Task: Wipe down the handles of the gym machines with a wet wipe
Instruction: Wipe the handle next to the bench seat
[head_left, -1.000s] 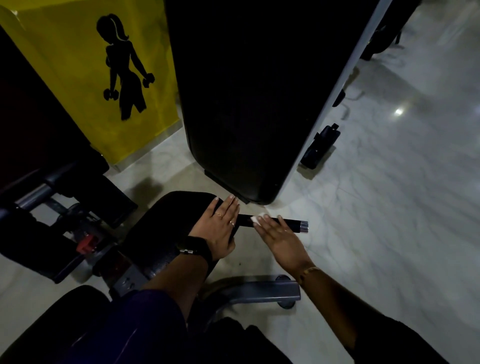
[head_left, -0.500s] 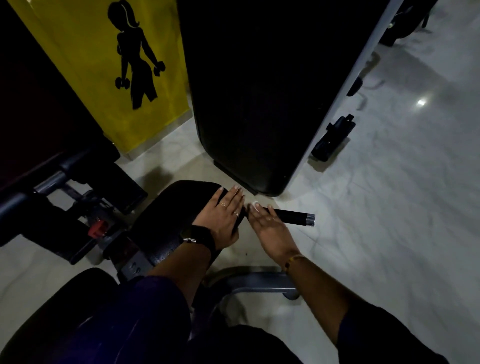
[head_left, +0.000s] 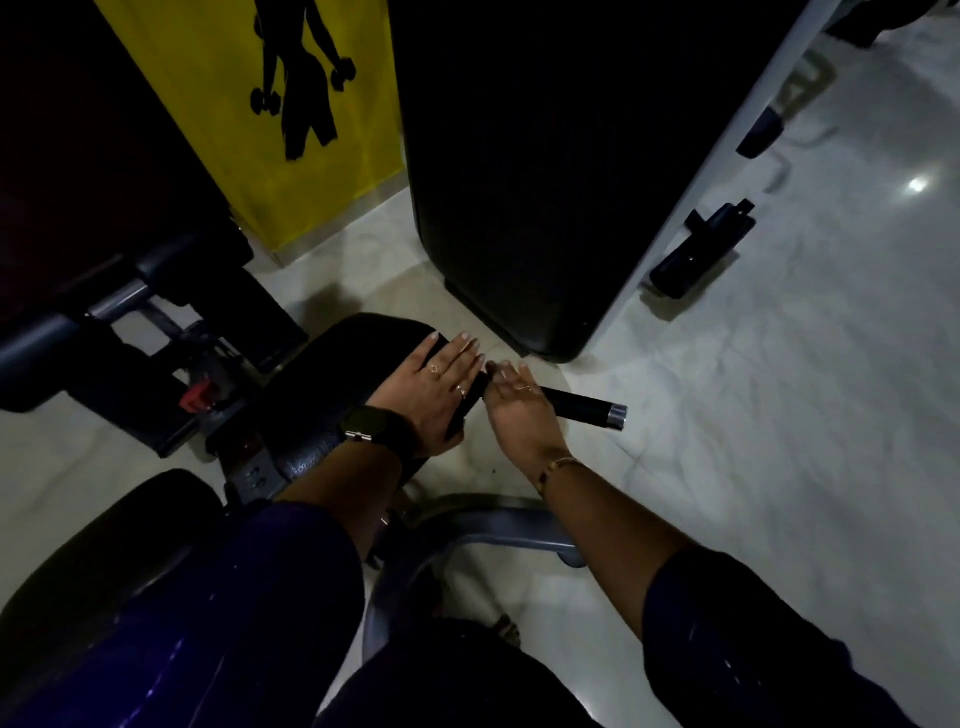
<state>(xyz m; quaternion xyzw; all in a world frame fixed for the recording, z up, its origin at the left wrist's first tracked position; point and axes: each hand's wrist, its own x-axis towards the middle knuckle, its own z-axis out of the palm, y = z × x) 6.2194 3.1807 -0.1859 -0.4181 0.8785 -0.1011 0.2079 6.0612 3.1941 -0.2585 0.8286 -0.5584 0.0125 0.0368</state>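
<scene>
A black machine handle (head_left: 582, 406) with a silver end cap sticks out to the right from beside a black seat pad (head_left: 332, 364). My right hand (head_left: 519, 408) lies across the handle's inner end with its fingers fairly straight, pressing on it. A pale scrap at its fingertips looks like the wet wipe (head_left: 491, 368); the rest of the wipe is hidden under the hand. My left hand (head_left: 436, 395) rests flat on the seat pad's right edge, fingers straight, right beside the right hand. It wears rings and a dark watch.
A tall black padded panel (head_left: 519, 182) on a grey frame stands just behind the handle. Another black handle (head_left: 701, 249) juts out at right. Dark machine parts with a red knob (head_left: 196, 397) sit left. A yellow wall poster (head_left: 270, 119) is behind. A grey base tube (head_left: 498, 525) lies on pale marble floor.
My right hand has slid left along the handle toward the seat pad, baring more of the black grip. The left hand has stayed on the pad. The view has tilted.
</scene>
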